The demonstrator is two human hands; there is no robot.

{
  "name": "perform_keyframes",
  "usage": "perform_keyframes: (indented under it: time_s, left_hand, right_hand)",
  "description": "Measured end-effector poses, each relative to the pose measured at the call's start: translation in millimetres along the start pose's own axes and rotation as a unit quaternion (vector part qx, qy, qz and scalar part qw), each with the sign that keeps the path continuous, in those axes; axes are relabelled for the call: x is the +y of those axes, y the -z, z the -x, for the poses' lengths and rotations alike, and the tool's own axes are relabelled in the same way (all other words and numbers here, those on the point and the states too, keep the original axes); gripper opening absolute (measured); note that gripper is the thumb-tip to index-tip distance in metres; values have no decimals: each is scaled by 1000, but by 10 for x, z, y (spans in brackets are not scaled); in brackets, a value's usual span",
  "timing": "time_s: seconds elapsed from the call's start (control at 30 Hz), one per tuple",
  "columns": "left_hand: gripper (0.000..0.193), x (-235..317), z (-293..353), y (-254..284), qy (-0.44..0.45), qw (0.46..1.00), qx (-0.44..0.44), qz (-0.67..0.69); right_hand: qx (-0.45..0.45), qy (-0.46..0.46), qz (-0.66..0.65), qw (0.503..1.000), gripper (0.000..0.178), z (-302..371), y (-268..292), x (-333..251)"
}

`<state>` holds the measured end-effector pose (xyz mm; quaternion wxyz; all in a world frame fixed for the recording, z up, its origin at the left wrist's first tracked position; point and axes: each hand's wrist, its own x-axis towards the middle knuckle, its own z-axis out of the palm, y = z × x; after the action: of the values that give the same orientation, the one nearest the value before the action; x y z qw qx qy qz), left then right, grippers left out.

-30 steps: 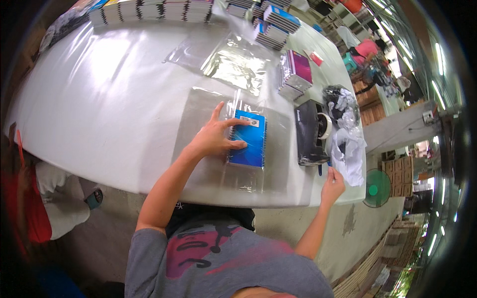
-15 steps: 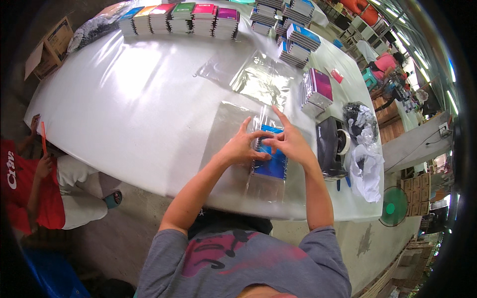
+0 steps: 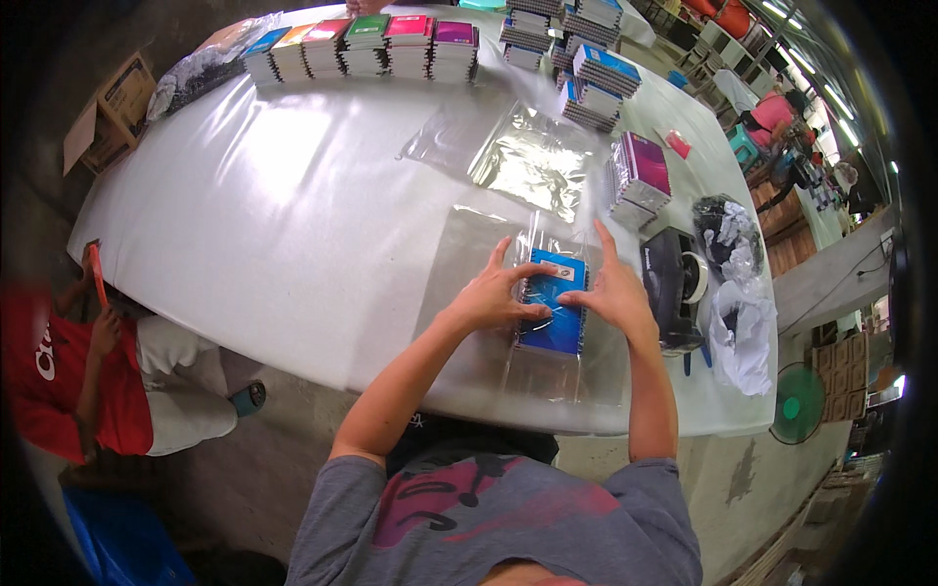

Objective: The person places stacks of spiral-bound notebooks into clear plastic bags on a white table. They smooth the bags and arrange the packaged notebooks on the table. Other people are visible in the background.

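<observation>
A blue spiral notebook (image 3: 554, 330) lies on the table close in front of me. Clear plastic (image 3: 543, 377) extends past its near and far ends, like a sleeve around it. My left hand (image 3: 491, 293) rests at the notebook's left edge, its fingers apart and their tips on the cover. On the other side, my right hand (image 3: 619, 293) is spread open, thumb on the cover and index finger pointing away from me. Neither hand grips anything. Beneath the notebook lies a flat clear sheet (image 3: 459, 259), and more shiny clear bags (image 3: 532, 161) lie beyond it.
A black tape dispenser (image 3: 667, 293) stands right of my hand, beside crumpled plastic (image 3: 740, 337). Purple notebooks (image 3: 642, 171) are stacked behind it. Stacks of colored notebooks (image 3: 366, 49) and blue ones (image 3: 598, 83) line the far side. A person in red (image 3: 88, 381) sits at left.
My right hand has moved right and opened wider, uncovering more of the blue cover. The left fingers remain on the notebook. The whole view has shifted slightly.
</observation>
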<state>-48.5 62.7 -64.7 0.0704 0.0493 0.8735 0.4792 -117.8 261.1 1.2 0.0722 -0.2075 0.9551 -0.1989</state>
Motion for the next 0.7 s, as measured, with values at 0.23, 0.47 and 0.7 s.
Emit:
perform_keyframes:
  time_s: [0.23, 0.47, 0.7]
  left_hand:
    - [111, -58, 67, -275, -34, 972, -19, 231]
    - [121, 395, 507, -392, -243, 909, 235, 244]
    - [126, -28, 508, -334, -182, 902, 273, 280]
  right_hand:
    - [-40, 9, -264, 964, 95, 140, -712, 607]
    - [73, 131, -638, 755, 100, 684, -568, -210]
    - [53, 202, -416, 885, 118, 693, -797, -140]
